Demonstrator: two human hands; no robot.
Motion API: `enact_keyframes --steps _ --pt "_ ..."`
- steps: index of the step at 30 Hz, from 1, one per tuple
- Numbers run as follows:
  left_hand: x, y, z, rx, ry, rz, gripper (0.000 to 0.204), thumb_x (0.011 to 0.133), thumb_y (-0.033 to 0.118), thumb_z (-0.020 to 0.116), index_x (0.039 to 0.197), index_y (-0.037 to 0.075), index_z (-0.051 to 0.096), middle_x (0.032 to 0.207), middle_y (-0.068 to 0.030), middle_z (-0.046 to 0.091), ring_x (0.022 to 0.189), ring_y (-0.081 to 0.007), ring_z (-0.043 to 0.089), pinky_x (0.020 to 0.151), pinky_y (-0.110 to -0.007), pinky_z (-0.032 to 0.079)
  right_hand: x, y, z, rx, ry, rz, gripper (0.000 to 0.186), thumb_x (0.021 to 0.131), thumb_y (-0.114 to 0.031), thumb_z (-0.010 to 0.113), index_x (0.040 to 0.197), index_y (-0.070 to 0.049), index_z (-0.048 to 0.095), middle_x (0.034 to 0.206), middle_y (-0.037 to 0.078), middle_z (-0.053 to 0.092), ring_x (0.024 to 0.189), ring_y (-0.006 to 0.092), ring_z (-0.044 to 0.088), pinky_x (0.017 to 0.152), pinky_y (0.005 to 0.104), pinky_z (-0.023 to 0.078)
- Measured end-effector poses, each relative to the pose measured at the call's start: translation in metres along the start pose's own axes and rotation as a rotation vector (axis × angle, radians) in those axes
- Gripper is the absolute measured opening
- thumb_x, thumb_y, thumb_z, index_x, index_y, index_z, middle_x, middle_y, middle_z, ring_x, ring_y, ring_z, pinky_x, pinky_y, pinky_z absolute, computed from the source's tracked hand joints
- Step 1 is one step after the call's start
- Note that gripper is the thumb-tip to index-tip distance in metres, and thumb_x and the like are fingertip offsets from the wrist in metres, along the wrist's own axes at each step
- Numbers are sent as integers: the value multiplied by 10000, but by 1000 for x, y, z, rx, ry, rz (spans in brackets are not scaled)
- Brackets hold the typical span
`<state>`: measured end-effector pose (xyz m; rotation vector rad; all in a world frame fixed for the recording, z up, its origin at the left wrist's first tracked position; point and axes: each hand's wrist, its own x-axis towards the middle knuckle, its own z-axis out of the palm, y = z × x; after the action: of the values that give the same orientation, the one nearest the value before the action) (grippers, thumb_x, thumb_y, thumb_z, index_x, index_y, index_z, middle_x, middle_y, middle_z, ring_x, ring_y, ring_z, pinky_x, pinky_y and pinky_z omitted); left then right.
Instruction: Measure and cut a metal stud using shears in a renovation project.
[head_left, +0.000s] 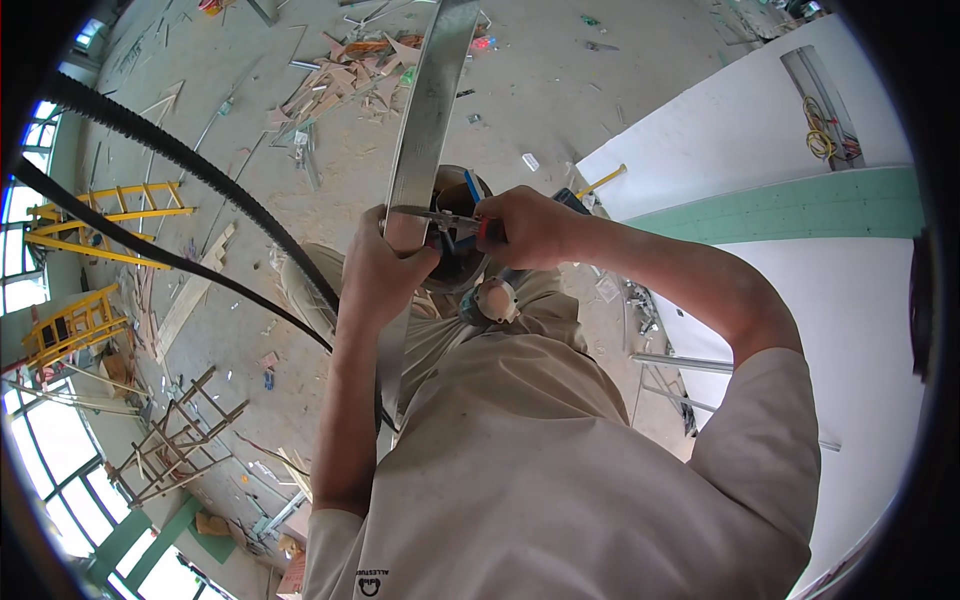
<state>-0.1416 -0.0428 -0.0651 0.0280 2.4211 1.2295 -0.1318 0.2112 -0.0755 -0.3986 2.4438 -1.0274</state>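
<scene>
A long silvery metal channel (430,110) runs away from me, its near end dropping past my left wrist. My left hand (383,268) is closed around the channel's edge, thumb on the right side. In my right hand (525,228) is a pair of metal snips (455,219) with red handles. The snips' jaws reach left and lie across the channel just above my left fingers; whether they bite into the metal I cannot tell. Below the hands stands a round dark bucket (449,182) with tools in it, partly hidden. A round-ended power tool (490,301) sits against the bucket's near side.
Broken board scraps (345,82) lie heaped on the floor ahead. Yellow ladders (110,212) and a wooden trestle (180,440) are at the left. Black corrugated hoses (190,150) cross the left foreground. A white wall panel (740,120) with a green band stands at the right.
</scene>
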Motion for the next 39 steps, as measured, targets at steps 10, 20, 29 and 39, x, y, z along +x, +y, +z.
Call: enact_keyframes --steps 10,20,29,39 --pt "17 -22 -23 -560 -252 -176 513 878 186 761 1305 -65 628 1091 -160 721 906 -244 687 853 -322 520 4 -7 -11 -22 16 -38 114 852 -115 672 937 -41 689 798 83 686 699 249 572 676 383 481" --pt "28 -58 -44 -828 -407 -95 485 871 163 681 1301 -56 637 1085 -161 724 902 -265 694 838 -363 527 -4 4 -31 -9 -208 150 276 832 -122 634 1095 -48 669 992 104 713 841 274 619 759 407 501" --pt "37 -63 -43 -920 -402 -103 555 863 164 675 1380 -22 594 1104 -162 714 931 -281 690 834 -383 540 27 -16 -15 -111 -152 101 361 891 -220 600 1149 3 718 1032 161 771 888 366 683 800 451 551" --pt "38 -65 -42 -971 -471 -50 560 865 169 689 1394 11 597 1089 -149 710 930 -281 690 841 -387 547 33 -17 -18 -221 -128 86 370 915 -252 569 1110 10 743 1020 163 775 879 377 680 792 464 550"
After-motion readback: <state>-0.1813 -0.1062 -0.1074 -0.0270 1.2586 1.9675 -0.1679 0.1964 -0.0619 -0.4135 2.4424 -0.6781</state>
